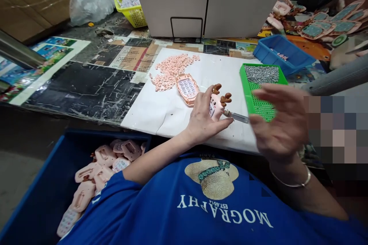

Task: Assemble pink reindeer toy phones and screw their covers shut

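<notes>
On the white board, my left hand [202, 116] is closed around a pink toy [217, 106] with a small face and brown antlers. A pink case with a keypad [187, 89] lies just beyond those fingers, beside a pile of small pink pieces [172, 69]. My right hand [278, 122], blurred, is raised over the board's right side with its fingers apart and nothing visible in it. A clear-handled tool [237, 116] lies between the toy and my right hand. Behind that hand is a green basket [247, 95] with silver screws [261, 74].
At lower left, a blue bin [37, 199] holds several pink toy parts [83, 195]. A large carton [212, 4] stands behind the board. A blue tray [299, 63] and a metal pole [339, 72] are at right; a yellow basket [137, 17] is at back left.
</notes>
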Demonstrator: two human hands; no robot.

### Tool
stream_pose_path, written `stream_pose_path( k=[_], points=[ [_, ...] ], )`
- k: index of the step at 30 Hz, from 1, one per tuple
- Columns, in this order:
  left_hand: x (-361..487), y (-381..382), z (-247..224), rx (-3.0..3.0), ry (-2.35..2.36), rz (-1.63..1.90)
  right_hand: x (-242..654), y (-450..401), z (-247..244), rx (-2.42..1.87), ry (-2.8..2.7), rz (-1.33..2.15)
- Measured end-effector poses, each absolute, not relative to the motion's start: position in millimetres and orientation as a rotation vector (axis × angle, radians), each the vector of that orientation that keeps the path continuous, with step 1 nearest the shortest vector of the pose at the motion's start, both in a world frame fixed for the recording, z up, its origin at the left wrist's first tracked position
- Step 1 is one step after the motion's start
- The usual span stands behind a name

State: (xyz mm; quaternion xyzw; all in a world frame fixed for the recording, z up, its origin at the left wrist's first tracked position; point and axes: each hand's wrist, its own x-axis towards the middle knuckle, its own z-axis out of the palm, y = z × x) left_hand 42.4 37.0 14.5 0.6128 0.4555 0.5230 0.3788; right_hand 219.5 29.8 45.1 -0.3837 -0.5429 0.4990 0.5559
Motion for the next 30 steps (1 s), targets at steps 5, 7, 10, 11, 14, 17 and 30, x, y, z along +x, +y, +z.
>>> stream_pose_path(
  k=[5, 7, 10, 11, 14, 17, 30],
  points=[
    [40, 36, 0, 1.81, 1.121, 1.224, 203, 37, 25, -1.073, -1.844, 0.788],
    [36, 34, -1, 1.758, 1.059, 1.199, 205, 42, 23, -1.08, -1.885, 0.815],
    [28, 29, 1, 1.605, 0.959, 1.172, 211, 45, 24, -1.064, -1.832, 0.956],
    [26, 27, 1, 1.542, 0.918, 1.156, 213, 45, 24, -1.053, -1.798, 1.02],
    [21, 23, 3, 1.327, 0.797, 1.095, 217, 46, 22, -1.009, -1.661, 1.211],
    [18, 21, 5, 1.162, 0.719, 1.066, 218, 48, 17, -0.968, -1.524, 1.389],
    [16, 23, 5, 0.729, 0.809, 1.113, 228, 52, 18, -1.219, -2.031, 0.77]
  ],
)
